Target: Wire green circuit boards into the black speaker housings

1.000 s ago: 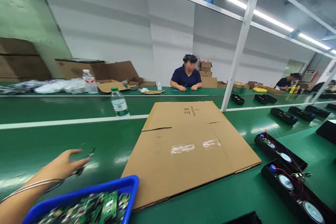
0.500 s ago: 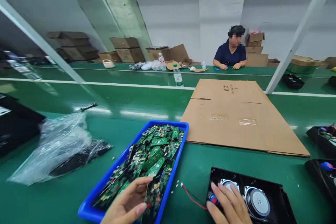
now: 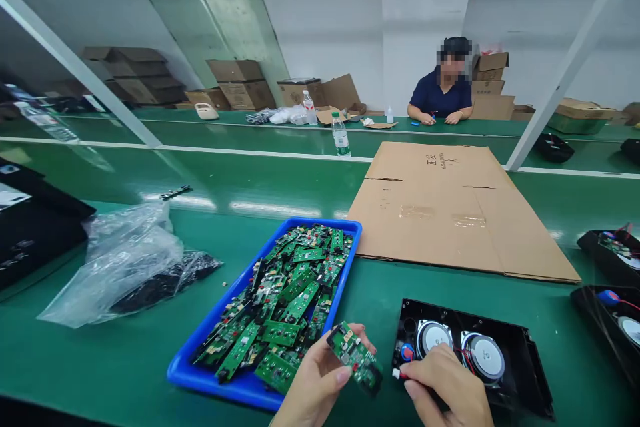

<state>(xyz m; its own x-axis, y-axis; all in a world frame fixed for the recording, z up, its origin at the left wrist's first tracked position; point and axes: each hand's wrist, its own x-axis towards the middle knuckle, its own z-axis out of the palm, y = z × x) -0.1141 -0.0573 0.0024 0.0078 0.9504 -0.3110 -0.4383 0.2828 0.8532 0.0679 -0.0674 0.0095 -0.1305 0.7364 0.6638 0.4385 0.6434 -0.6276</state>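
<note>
My left hand [image 3: 325,373] holds a green circuit board [image 3: 356,357] between thumb and fingers, just right of a blue tray [image 3: 173,370] heaped with similar boards. My right hand [image 3: 445,383] pinches the red wire by its white connector [image 3: 397,373], over the left end of a black speaker housing [image 3: 520,360]. Two round speakers sit in the housing, the left one [image 3: 434,339] partly behind my right hand and the right one [image 3: 486,356] in plain view. A blue part [image 3: 407,351] lies beside the left speaker.
Flat cardboard [image 3: 450,213] lies beyond the housing. Clear plastic bags [image 3: 130,267] and a black box [image 3: 35,233] are at left. More black housings [image 3: 607,320] stand at right. A bottle [image 3: 341,137] stands behind the tray. Across the bench sits a person [image 3: 440,93].
My left hand has lifted the board out of the tray and moved right with it. My right hand has closed on the wire near its connector, which has moved to the housing's left edge.
</note>
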